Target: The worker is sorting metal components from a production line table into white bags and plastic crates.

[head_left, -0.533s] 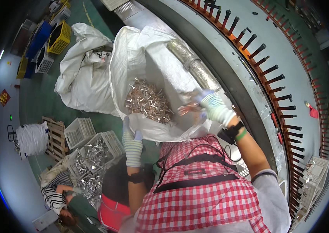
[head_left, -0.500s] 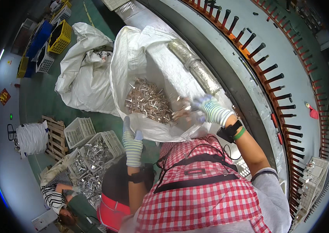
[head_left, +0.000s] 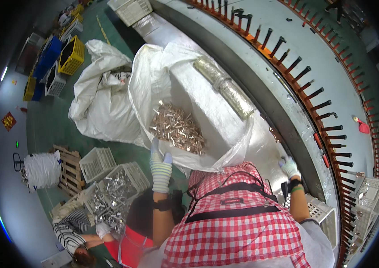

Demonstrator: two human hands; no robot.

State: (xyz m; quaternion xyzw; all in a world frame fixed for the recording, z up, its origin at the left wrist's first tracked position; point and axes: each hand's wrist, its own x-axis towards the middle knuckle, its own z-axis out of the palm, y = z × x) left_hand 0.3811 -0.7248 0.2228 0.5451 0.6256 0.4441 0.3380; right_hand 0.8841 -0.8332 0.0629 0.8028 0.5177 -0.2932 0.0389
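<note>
Two textures: left hand (head_left: 160,171) pinches crinkled sack (head_left: 141,91) rim; right hand (head_left: 290,168) over smooth metal surface (head_left: 264,154), grasp unclear.

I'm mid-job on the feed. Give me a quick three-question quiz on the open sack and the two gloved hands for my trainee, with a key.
1. Fill in the blank: the open white sack holds a heap of small, shiny ____ pieces.

2. True or false: the left hand, in a striped glove, is at the rim of the open sack.

3. Choose one. The right hand is:
A) inside the open sack
B) outside the open sack, to its right
C) on top of the left hand

Key: 1. metal. 2. True. 3. B.
</note>
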